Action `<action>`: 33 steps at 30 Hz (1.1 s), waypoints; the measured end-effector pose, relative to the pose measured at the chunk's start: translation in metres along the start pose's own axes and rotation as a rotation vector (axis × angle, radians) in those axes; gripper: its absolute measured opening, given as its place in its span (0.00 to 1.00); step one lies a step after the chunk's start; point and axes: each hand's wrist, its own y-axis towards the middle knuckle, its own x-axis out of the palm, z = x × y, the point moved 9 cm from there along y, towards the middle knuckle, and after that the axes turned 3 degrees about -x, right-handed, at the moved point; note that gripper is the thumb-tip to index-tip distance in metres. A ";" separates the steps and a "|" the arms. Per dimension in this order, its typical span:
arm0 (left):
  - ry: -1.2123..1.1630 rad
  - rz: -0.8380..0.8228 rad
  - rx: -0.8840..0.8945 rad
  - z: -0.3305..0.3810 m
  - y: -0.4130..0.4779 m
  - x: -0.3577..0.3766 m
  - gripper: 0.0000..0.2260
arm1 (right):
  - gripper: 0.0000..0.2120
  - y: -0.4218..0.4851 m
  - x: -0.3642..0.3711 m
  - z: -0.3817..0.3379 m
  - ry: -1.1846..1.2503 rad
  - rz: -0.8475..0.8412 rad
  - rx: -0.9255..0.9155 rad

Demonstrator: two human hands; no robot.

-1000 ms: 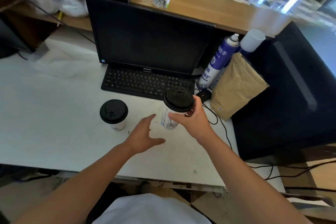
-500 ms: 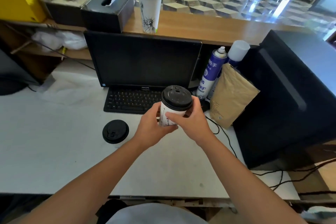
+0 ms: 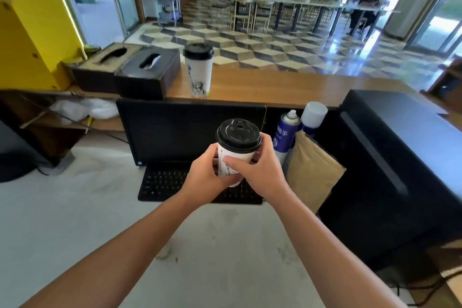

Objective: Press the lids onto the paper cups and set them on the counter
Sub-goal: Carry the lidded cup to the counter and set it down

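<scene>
Raised and carried forward since half a second ago: white paper cup (image 3: 231,162), now held in the air before the lower part of the dark monitor (image 3: 180,130) and over the black keyboard (image 3: 162,182), well clear of the white desk (image 3: 75,220). Capped with a black lid (image 3: 238,135), seated level on the rim, sip hole toward the far side. Gripped from both sides: left hand (image 3: 207,177) wrapped round the lower wall from the left, fingers curled behind; right hand (image 3: 260,172) closed round the right side, thumb laid across the printed front just under the lid, fingers curled round the back. Gone from view since then: the short lidded cup on the desk at left.

Farther back, on the wooden counter (image 3: 275,87) above the monitor: second tall paper cup (image 3: 198,75), upright, statue drawing on its side, likewise lidded in black, just right of a dark tissue box (image 3: 147,72), with a brown tissue box (image 3: 100,65) beside that. Right of the monitor, under the counter's edge: blue spray can (image 3: 285,132), a white-capped can (image 3: 313,114) just behind, and a brown paper bag (image 3: 312,170) leaning against them. At far right, a large black cabinet (image 3: 387,170).
</scene>
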 end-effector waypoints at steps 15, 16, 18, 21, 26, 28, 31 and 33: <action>0.067 0.027 0.099 0.082 0.141 -0.038 0.27 | 0.40 0.148 -0.021 -0.073 0.004 0.020 -0.126; 0.050 0.027 0.094 0.085 0.151 -0.039 0.25 | 0.40 0.158 -0.022 -0.075 -0.001 0.018 -0.129; 0.042 0.035 0.087 0.089 0.167 -0.040 0.23 | 0.41 0.178 -0.022 -0.076 -0.008 0.019 -0.129; 0.028 0.025 0.077 0.089 0.194 -0.038 0.21 | 0.39 0.205 -0.021 -0.072 -0.017 0.003 -0.121; 0.030 0.041 0.035 0.082 0.227 -0.034 0.36 | 0.38 0.241 -0.021 -0.061 -0.038 0.003 -0.121; 0.038 0.060 0.011 0.077 0.239 -0.032 0.33 | 0.39 0.254 -0.019 -0.054 -0.040 0.000 -0.116; 0.073 0.078 -0.015 0.068 0.256 -0.027 0.29 | 0.39 0.269 -0.017 -0.042 -0.025 -0.003 -0.113; 0.088 0.073 -0.019 0.063 0.265 -0.023 0.29 | 0.38 0.275 -0.017 -0.034 -0.010 -0.004 -0.107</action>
